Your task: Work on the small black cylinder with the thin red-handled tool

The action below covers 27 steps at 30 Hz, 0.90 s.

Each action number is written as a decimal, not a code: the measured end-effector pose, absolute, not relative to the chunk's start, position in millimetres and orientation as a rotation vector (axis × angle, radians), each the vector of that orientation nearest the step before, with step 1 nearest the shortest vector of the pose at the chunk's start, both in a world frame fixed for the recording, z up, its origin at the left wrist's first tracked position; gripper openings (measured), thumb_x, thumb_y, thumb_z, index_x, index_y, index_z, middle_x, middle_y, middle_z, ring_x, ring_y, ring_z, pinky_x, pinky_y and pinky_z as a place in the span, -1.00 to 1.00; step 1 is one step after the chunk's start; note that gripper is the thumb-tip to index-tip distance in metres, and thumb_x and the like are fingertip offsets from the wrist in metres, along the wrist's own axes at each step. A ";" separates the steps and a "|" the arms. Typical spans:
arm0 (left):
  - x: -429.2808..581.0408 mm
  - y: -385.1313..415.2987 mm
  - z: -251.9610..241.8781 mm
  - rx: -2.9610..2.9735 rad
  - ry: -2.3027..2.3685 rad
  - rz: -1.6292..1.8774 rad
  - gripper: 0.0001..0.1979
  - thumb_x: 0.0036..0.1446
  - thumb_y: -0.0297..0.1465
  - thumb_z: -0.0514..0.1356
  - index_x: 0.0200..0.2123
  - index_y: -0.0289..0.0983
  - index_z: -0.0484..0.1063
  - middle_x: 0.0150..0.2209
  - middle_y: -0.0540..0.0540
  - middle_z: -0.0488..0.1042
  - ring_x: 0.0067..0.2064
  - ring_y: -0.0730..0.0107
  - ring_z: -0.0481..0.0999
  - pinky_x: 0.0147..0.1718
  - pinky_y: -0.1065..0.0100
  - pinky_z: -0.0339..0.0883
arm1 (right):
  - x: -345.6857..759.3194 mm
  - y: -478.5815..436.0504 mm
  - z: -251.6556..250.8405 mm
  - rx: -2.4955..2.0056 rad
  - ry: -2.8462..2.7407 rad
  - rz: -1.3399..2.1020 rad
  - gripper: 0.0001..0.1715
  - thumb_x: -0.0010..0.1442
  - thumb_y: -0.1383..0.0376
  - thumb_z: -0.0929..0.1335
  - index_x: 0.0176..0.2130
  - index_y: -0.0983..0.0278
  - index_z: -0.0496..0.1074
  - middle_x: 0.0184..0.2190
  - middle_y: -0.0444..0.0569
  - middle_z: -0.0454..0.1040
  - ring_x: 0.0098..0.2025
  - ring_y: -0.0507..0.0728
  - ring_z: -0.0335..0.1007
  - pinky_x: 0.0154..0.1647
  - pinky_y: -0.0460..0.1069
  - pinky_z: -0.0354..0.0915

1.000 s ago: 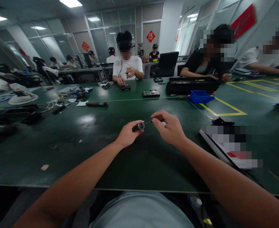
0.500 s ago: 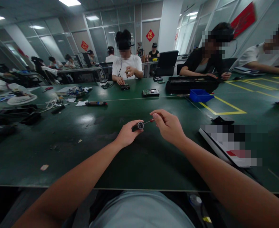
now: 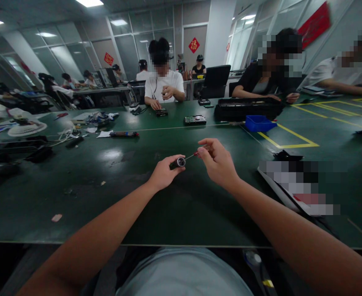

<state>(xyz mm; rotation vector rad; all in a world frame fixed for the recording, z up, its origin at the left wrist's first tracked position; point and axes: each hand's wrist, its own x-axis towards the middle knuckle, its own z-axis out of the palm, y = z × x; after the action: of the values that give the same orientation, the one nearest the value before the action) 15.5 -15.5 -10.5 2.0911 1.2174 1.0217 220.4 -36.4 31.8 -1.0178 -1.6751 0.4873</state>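
Observation:
My left hand (image 3: 161,173) is closed around a small dark cylinder (image 3: 178,163) with a silvery round end, held just above the green table (image 3: 137,197). My right hand (image 3: 218,164) pinches a thin screwdriver (image 3: 193,155) with a reddish grip, its shaft pointing left into the cylinder's end. Both hands meet over the middle of the table, a little beyond its near edge.
A flat device (image 3: 294,185) lies at my right. Farther off are a blue bin (image 3: 259,123), a long black case (image 3: 248,109), a hard drive (image 3: 195,120), a pen-like tool (image 3: 124,134) and clutter with a white fan (image 3: 26,128) at left. Other people work across the table.
Both hands have shifted slightly away from me, still holding the cylinder and screwdriver together. The person opposite has raised a hand toward the chest.

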 end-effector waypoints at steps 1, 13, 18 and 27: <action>15.3 -15.5 -10.8 2.103 1.217 1.016 -0.58 0.13 -0.38 0.32 0.09 -0.16 0.46 0.08 -0.09 0.50 0.15 0.17 0.44 0.22 0.09 0.19 | 219.8 -35.5 31.3 -1.008 -1.642 0.521 -0.77 0.32 0.16 0.28 -0.11 0.23 0.39 -0.35 -0.05 0.54 -0.30 0.12 0.49 -0.27 0.04 0.34; 7.0 -10.8 -3.2 2.257 1.192 0.979 -0.59 0.14 -0.38 0.33 0.08 -0.11 0.48 0.04 -0.06 0.52 0.09 0.20 0.44 0.13 0.13 0.25 | 217.6 -14.8 18.1 -0.968 -1.220 1.097 -0.62 0.22 -0.03 0.32 -0.32 0.22 0.35 -0.45 -0.10 0.40 -0.44 0.06 0.37 -0.37 0.02 0.40; 7.4 -12.3 -1.8 2.259 1.221 0.960 -0.57 0.14 -0.35 0.33 0.09 -0.12 0.46 0.03 -0.07 0.52 0.08 0.18 0.44 0.11 0.14 0.25 | 217.9 -20.0 22.1 -0.993 -1.272 0.917 -0.69 0.27 0.04 0.30 -0.29 0.23 0.37 -0.41 -0.09 0.43 -0.41 0.05 0.37 -0.35 0.01 0.37; 9.4 -15.8 1.2 2.301 1.222 0.955 -0.57 0.17 -0.31 0.31 0.12 -0.14 0.45 0.05 -0.09 0.51 0.08 0.17 0.44 0.11 0.13 0.26 | 218.8 -29.4 30.8 -1.050 -1.467 0.650 -0.77 0.33 0.15 0.25 -0.24 0.24 0.36 -0.42 -0.08 0.47 -0.40 0.06 0.39 -0.32 0.02 0.33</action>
<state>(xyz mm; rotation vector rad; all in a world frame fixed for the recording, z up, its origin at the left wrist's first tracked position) 9.4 -15.8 1.2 2.3010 1.2224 0.9549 218.8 -29.4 30.8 -1.0502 -1.4666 0.6500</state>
